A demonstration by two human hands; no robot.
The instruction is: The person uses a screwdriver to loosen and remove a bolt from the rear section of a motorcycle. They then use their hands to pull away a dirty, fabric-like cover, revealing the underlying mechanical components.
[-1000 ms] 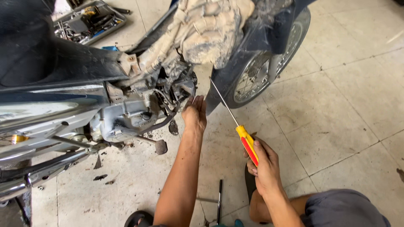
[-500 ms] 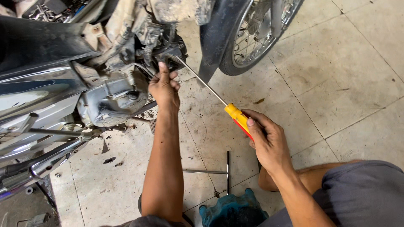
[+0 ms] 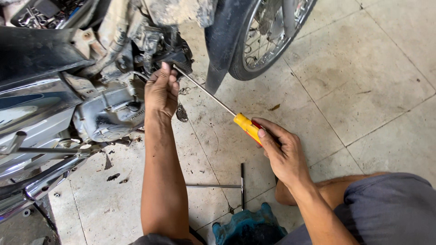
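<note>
The person is crouched on the tiled floor [image 3: 363, 68] beside a motorcycle, both arms stretched toward its engine [image 3: 113, 109]. The right hand [image 3: 281, 152] is wrapped around the yellow-and-red handle of a long screwdriver [image 3: 247, 127], fingers closed over the grip. Its thin steel shaft runs up and to the left, and the tip ends at the grimy black part [image 3: 175, 54] just above the engine case, where the left hand [image 3: 161, 88] sits. That left hand is curled, with fingertips pinched at the shaft's far end, right against the dirty metal; whether it grips the shaft itself or a small part there, I cannot tell.

The front wheel [image 3: 263, 41] with its spokes stands at the far side, right of the engine, a dark mudguard [image 3: 222, 41] hanging down between them. On the near floor, between the two forearms, lies a T-handle wrench [image 3: 227, 185], flat on the tiles. Just near of it is a teal plastic thing [image 3: 247, 227], partly cut off by the picture's edge. Small dark scraps and a few loose bits are scattered on the tiles under the engine. The person's knee in grey shorts [image 3: 390, 204] shows at the near right.
</note>
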